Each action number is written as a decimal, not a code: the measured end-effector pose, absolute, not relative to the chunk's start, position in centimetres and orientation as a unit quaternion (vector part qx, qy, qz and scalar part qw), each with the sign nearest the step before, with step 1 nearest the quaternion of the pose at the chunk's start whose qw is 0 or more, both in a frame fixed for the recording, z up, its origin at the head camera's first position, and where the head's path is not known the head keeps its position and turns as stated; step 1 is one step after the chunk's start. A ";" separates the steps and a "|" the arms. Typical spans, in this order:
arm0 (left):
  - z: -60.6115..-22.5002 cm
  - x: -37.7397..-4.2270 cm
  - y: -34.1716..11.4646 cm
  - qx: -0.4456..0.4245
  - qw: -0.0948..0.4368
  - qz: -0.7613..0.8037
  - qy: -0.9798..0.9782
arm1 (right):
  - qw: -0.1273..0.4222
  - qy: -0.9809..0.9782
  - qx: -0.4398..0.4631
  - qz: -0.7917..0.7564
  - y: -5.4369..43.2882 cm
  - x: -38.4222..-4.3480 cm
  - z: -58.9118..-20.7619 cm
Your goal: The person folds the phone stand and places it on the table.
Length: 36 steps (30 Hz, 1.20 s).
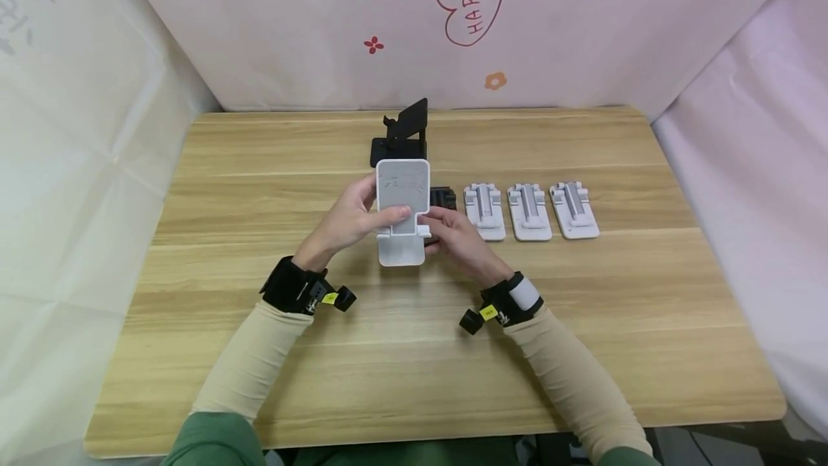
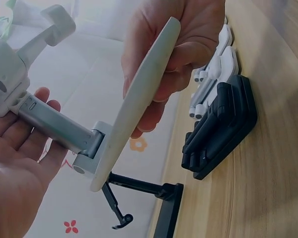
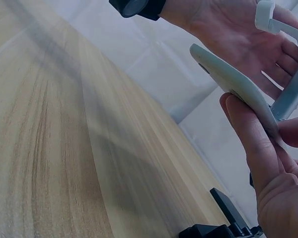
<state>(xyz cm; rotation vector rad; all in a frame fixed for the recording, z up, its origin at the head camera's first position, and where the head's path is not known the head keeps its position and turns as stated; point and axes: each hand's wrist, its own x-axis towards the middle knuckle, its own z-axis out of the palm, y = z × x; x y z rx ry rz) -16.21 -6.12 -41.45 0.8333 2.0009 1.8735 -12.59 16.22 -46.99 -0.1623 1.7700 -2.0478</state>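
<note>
Above the counter (image 1: 414,372), I am holding the unfolded white phone stand (image 1: 404,196), left grip (image 1: 349,220) clamped on its upper plate (image 1: 394,177), right grip (image 1: 464,244) pinching its base (image 2: 134,109), and am judging it light, stiff, smooth, probably fragile at the hinge (image 2: 93,144), best held by base and post (image 2: 57,124).

smooth plastic stand (image 1: 404,188), metallic-looking stem (image 2: 54,124), wood-grain tabletop (image 1: 362,372)
</note>
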 end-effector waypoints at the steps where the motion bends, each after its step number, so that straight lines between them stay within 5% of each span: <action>1: -41.4 -16.2 -6.1 0.289 0.136 0.647 0.693 | 0.213 0.639 -0.058 -0.737 16.2 -12.6 -47.0; 36: -42.0 -16.6 -6.2 0.269 0.100 0.636 0.716 | 0.235 0.637 -0.057 -0.732 15.9 -12.5 -46.9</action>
